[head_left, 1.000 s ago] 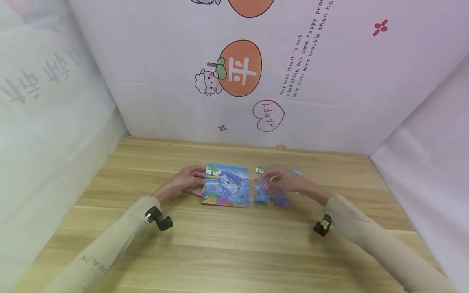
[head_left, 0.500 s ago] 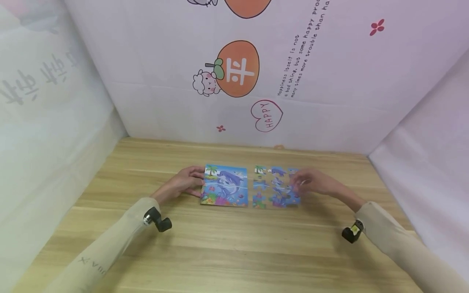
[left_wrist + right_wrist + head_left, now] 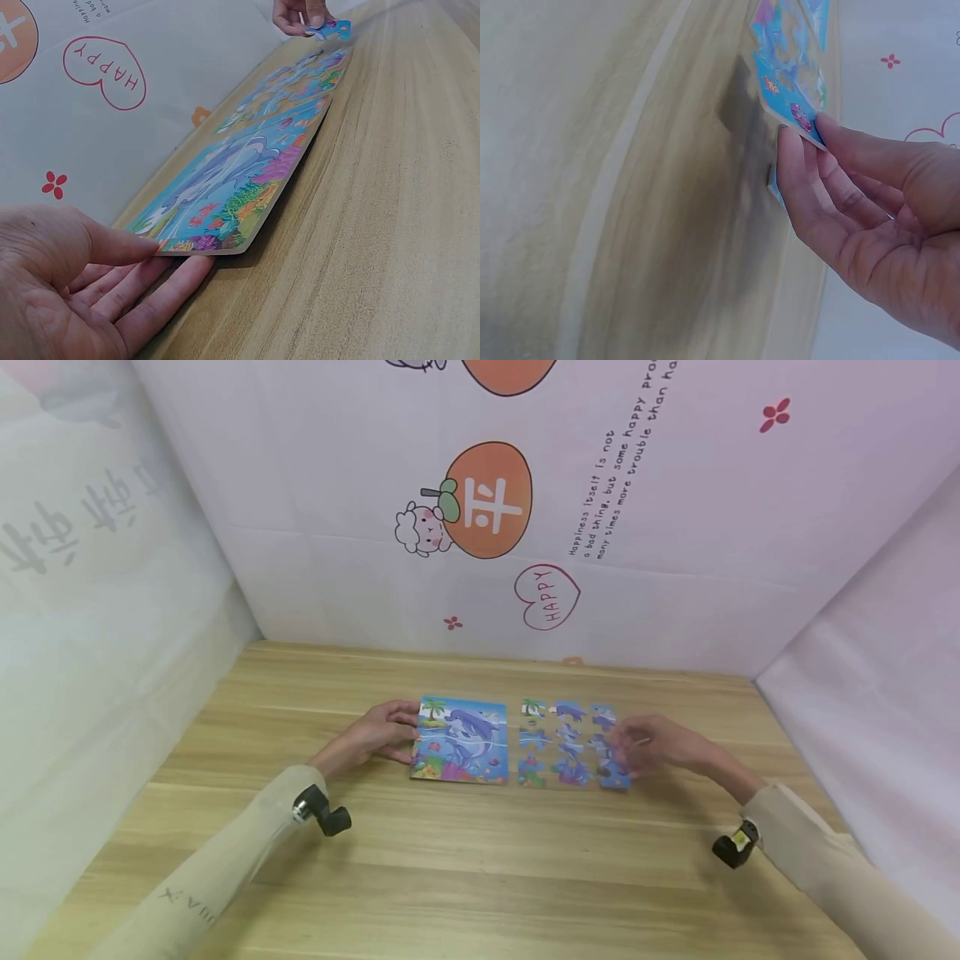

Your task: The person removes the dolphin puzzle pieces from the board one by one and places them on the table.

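My left hand [image 3: 378,733] grips the left edge of a picture board [image 3: 459,739] printed with dolphins, coral and a palm tree. In the left wrist view its thumb lies over the edge and fingers reach beneath. My right hand [image 3: 656,745], blurred in the head view, pinches a blue jigsaw piece [image 3: 784,101] with small fish on it between thumb and fingers. That piece is raised over the table, its shadow below. Several loose jigsaw pieces [image 3: 570,735] lie in spaced rows between the board and my right hand, showing parts of the same dolphin scene.
The wooden table [image 3: 480,868] reaches back to a white printed cloth wall [image 3: 337,585]. More white cloth [image 3: 885,693] hangs at the right side, and a similar sheet [image 3: 112,652] at the left. Small black cameras sit on both wrists.
My right hand has moved right, from over the left column of loose pieces to beyond the right column. More of the pieces now show. The left hand keeps its grip on the board.
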{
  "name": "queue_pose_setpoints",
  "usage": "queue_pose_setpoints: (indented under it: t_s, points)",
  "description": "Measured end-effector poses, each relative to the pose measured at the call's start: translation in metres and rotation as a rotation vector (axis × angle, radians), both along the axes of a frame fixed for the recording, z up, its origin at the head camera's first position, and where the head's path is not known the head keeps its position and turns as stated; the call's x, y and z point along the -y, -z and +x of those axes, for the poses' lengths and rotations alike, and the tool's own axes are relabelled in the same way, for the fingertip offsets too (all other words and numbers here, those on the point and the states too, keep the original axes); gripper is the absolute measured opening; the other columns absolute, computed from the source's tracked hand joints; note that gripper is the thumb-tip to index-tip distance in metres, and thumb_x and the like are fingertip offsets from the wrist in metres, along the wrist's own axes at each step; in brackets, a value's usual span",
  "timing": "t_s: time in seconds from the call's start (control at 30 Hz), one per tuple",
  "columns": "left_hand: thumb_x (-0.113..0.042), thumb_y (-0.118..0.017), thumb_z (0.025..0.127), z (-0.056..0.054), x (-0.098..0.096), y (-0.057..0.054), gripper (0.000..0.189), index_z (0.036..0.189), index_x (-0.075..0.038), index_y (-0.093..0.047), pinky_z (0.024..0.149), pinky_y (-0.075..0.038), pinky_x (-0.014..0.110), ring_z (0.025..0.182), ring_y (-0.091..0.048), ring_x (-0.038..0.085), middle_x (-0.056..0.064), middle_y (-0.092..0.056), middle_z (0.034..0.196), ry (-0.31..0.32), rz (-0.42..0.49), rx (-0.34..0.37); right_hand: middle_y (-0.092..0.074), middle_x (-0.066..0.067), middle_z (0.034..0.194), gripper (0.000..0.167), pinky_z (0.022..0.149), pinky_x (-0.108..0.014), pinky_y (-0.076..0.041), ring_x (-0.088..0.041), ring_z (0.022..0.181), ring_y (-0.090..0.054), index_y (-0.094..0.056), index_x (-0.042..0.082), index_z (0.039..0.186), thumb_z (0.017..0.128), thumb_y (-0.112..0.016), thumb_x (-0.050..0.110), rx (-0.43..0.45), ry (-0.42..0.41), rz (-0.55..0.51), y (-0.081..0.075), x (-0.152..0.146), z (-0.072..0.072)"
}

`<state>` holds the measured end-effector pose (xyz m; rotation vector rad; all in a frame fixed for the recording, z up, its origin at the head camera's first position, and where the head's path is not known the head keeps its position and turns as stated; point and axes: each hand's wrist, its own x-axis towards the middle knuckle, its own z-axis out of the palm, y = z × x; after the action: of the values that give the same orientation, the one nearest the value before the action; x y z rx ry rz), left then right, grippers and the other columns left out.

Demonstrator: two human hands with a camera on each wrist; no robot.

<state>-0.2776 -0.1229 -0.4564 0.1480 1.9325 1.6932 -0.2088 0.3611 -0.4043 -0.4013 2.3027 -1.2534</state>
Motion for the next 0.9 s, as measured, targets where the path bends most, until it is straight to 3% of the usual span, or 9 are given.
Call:
queue_pose_setpoints:
  t_s: [0.17, 0.27, 0.4, 0.53, 0.73, 0.9]
  points:
    - [0.004, -0.06, 0.101, 0.001, -0.001, 0.001, 0.064, 0.159, -0.001, -0.035, 0.082, -0.069, 0.04, 0.11, -0.065, 0.028, 0.022, -0.047, 0.145, -0.013, 0.001, 0.008, -0.069, -0.023, 0.099, 0.018, 0.073, -0.039, -0.07, -0.022, 0.084, -0.07, -0.06, -0.017, 0.107, 0.093, -0.068, -0.009, -0.027, 0.009, 0.025, 0.005, 0.004, 0.006]
    - [0.004, -0.06, 0.101, 0.001, -0.002, 0.002, 0.064, 0.159, -0.001, -0.035, 0.082, -0.069, 0.04, 0.108, -0.065, 0.027, 0.021, -0.047, 0.143, -0.017, 0.002, 0.013, -0.069, -0.022, 0.094, 0.014, 0.068, -0.037, -0.069, -0.024, 0.08, -0.07, -0.062, -0.015, 0.102, 0.091, -0.07, -0.009, -0.087, 0.023, 0.097, 0.008, 0.01, 0.01]
    - [0.004, -0.06, 0.101, 0.002, -0.002, 0.0, 0.064, 0.159, 0.0, -0.034, 0.082, -0.069, 0.04, 0.109, -0.065, 0.027, 0.022, -0.047, 0.143, -0.011, 0.003, 0.007, -0.07, -0.018, 0.092, 0.009, 0.067, -0.036, -0.069, -0.026, 0.079, -0.07, -0.064, -0.009, 0.099, 0.091, -0.067, -0.011, -0.115, 0.061, 0.191, 0.011, 0.017, 0.012]
    - [0.005, -0.06, 0.101, 0.002, -0.001, -0.001, 0.063, 0.159, -0.001, -0.035, 0.083, -0.069, 0.04, 0.109, -0.065, 0.027, 0.022, -0.047, 0.145, -0.014, 0.003, 0.015, -0.069, -0.017, 0.09, 0.007, 0.066, -0.036, -0.069, -0.025, 0.078, -0.069, -0.064, -0.006, 0.097, 0.092, -0.068, -0.009, -0.116, 0.096, 0.219, 0.014, 0.02, 0.013]
    - [0.004, -0.06, 0.101, 0.001, 0.0, -0.001, 0.063, 0.159, -0.001, -0.036, 0.082, -0.069, 0.04, 0.109, -0.065, 0.027, 0.023, -0.046, 0.146, -0.012, -0.001, 0.002, -0.068, -0.016, 0.089, 0.016, 0.066, -0.035, -0.068, -0.023, 0.077, -0.067, -0.06, -0.004, 0.094, 0.092, -0.076, 0.0, -0.124, 0.151, 0.239, 0.017, 0.018, 0.014]
    - [0.003, -0.06, 0.102, 0.0, 0.0, 0.0, 0.063, 0.159, 0.0, -0.035, 0.082, -0.069, 0.04, 0.11, -0.065, 0.028, 0.024, -0.046, 0.147, -0.003, -0.005, -0.005, -0.065, -0.011, 0.086, 0.028, 0.063, -0.03, -0.062, -0.022, 0.078, -0.062, -0.06, 0.001, 0.095, 0.089, -0.083, 0.015, -0.186, 0.163, 0.304, 0.018, 0.016, 0.016]
